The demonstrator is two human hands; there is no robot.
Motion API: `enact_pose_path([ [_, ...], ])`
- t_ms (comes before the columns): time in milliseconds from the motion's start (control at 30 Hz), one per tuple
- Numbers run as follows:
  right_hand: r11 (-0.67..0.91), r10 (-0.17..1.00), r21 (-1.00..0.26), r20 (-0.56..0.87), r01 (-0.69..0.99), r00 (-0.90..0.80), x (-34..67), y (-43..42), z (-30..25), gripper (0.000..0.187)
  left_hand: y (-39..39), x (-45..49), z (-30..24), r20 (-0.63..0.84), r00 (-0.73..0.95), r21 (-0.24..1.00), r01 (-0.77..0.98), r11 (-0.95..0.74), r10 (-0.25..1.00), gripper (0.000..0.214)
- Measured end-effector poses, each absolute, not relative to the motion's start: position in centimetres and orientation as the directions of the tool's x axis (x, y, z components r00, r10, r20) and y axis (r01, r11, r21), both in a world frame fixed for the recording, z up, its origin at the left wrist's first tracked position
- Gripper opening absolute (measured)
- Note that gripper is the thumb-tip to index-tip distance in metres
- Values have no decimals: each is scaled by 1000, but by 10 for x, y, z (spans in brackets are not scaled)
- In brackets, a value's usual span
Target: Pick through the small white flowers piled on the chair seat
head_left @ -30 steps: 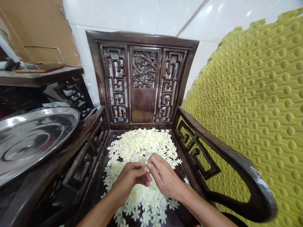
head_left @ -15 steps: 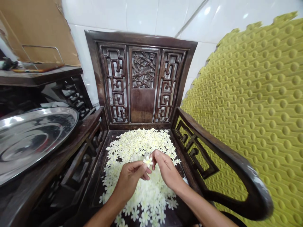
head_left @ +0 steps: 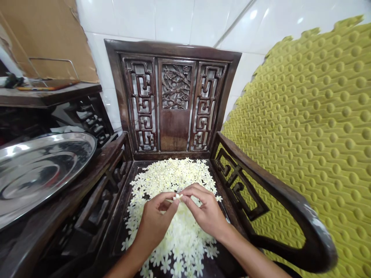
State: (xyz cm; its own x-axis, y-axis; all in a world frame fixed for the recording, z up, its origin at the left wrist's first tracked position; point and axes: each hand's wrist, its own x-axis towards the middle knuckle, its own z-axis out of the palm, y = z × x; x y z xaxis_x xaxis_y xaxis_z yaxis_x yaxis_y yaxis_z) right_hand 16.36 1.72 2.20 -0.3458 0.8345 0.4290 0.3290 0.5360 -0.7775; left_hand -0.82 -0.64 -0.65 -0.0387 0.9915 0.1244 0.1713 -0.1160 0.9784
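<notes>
Between my two hands is a small white flower (head_left: 177, 197), mostly covered by fingertips. My left hand (head_left: 158, 214) pinches it from the left with thumb and forefinger. From the right, my right hand (head_left: 204, 208) closes thumb and fingers on the same flower, and the fingertips of both hands nearly meet. Below and behind the hands, many loose white flowers (head_left: 176, 173) with pale yellow centres cover the seat of a dark carved wooden chair (head_left: 174, 129). The heap is thicker at the back and under my hands, with single blossoms scattered near the edges.
A round shiny metal tray (head_left: 78, 144) lies to the left, beside the chair's left armrest (head_left: 95, 181). The right armrest (head_left: 278, 185) curves forward next to a yellow bumpy foam mat (head_left: 313, 127). Behind the tray stands a dark table (head_left: 52, 96) with cardboard (head_left: 58, 34) above it.
My right hand has moved in to the left and its fingertips now grip the flower. Half a second ago the blossom showed open in my left fingers; now it is mostly hidden.
</notes>
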Motion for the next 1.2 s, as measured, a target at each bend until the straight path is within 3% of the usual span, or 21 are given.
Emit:
enact_pose_path([
  [167,569,815,-751,462,334,-348,164,15,19,12,-7,-12,-3,215,-11,931,306,-201,977,17],
  [267,524,834,-808,424,268,-353,163,16,18,12,-8,-14,-3,245,-6,909,348,-228,969,16],
  [433,189,918,-982,168,23,-360,161,22,15,18,-9,-15,-3,335,47,865,380,-327,941,18],
  [533,30,894,-997,58,-69,-443,159,21,11,24,-10,-15,-3,358,70,849,391,-356,931,18],
  [700,228,914,-953,138,201,-381,159,15,9,16,-10,-16,-2,204,100,924,309,-225,974,21],
  [900,454,836,-768,191,453,-515,163,10,18,24,-7,-16,-4,107,258,965,207,-163,960,30],
  [1033,528,812,-684,233,503,-535,162,11,18,32,-8,-14,-2,120,269,974,154,-166,956,29],
  [1200,433,879,-779,252,454,-406,159,11,10,43,-15,-6,2,182,244,947,218,-237,952,28],
])
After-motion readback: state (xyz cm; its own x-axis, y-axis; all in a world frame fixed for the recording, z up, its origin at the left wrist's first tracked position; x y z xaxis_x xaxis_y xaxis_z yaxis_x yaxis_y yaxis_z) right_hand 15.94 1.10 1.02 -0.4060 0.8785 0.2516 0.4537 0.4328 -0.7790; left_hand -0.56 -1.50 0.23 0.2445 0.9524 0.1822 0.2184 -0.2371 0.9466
